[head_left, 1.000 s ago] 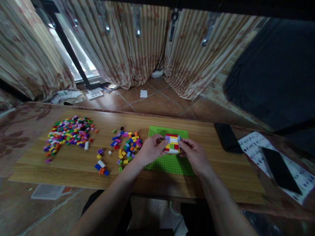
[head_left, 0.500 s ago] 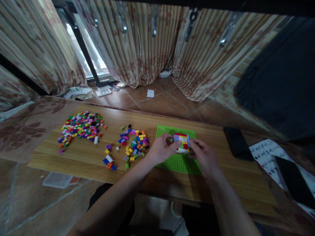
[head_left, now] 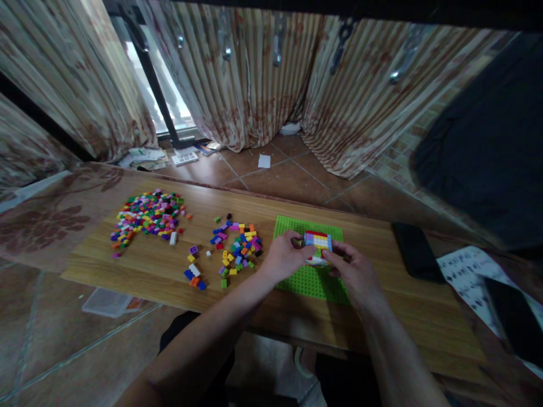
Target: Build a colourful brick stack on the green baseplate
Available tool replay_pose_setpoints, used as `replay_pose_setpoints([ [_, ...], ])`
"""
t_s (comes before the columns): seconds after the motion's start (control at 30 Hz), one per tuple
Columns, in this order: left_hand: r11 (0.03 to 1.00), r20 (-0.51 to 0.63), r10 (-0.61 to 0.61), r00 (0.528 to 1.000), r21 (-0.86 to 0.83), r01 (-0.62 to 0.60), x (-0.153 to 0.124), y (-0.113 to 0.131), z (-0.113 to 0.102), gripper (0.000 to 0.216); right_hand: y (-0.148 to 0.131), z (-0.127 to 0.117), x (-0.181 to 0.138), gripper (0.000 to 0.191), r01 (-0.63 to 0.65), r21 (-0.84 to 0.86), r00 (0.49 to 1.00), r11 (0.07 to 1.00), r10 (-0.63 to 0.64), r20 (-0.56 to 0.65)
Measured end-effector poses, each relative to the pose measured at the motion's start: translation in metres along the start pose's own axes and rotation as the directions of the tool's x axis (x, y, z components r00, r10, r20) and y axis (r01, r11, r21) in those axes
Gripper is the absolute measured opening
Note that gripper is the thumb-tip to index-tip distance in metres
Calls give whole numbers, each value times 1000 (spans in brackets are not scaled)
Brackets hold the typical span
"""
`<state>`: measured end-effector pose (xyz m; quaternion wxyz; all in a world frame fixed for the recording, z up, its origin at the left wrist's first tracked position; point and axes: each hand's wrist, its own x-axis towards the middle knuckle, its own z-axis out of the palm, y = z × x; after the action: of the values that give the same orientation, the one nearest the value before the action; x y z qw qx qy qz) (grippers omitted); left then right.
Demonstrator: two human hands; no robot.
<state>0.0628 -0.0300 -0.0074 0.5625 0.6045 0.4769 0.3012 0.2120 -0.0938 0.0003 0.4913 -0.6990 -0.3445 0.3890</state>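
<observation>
A small block of joined toy bricks, with red, yellow, white and pale blue rows, is held over the green baseplate. My left hand grips its left side, the thumb lying across the front. From the right, my right hand closes on the same model, its thumb pressed near the lower right corner. My fingers hide parts of the model's sides and underside. Whether the model touches the baseplate I cannot tell.
Loose bricks lie left of the baseplate, and a larger brick pile is farther left. A black phone rests at the right, near a printed sheet with another dark device on it. Curtains hang behind the wooden table.
My right thumb has moved onto the front of the brick model. The whole scene has shifted slightly to the right in view. Both hands keep their hold.
</observation>
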Motion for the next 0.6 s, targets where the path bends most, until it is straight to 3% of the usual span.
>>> replay_pose_setpoints([
  [0.07, 998, -24, 33, 999, 44, -32, -3, 0, -1, 35, 0, -1, 2, 52, 27, -8, 999, 1000, -27, -37],
  [0.13, 996, -48, 64, 997, 64, -61, -4, 1, -7, 41, -2, -1, 2, 46, 97, 16, 983, 995, -94, -158],
  [0.2, 994, -85, 103, 991, 38, -100, -3, 5, -17, 43, -8, 1, -1, 36, 217, 25, 923, 976, -197, -330],
  [0.27, 987, -153, 148, 977, -39, -155, 1, 11, -34, 35, -15, 6, -9, 27, 350, -38, 832, 936, -329, -446],
  [0.33, 968, -254, 161, 954, -150, -203, 5, 17, -53, 27, -21, 15, -22, 21, 446, -117, 771, 887, -447, -453],
  [0.43, 921, -389, 151, 909, -278, -272, 7, 24, -79, 21, -21, 38, -43, 14, 563, -230, 769, 794, -605, -206],
  [0.5, 897, -436, 139, 889, -326, -300, 6, 26, -90, 21, -18, 55, -54, 11, 674, -249, 721, 695, -693, 18],
  [0.6, 875, -453, 133, 882, -364, -319, 5, 25, -98, 21, -12, 80, -63, 15, 777, -218, 629, 590, -732, 261],
])
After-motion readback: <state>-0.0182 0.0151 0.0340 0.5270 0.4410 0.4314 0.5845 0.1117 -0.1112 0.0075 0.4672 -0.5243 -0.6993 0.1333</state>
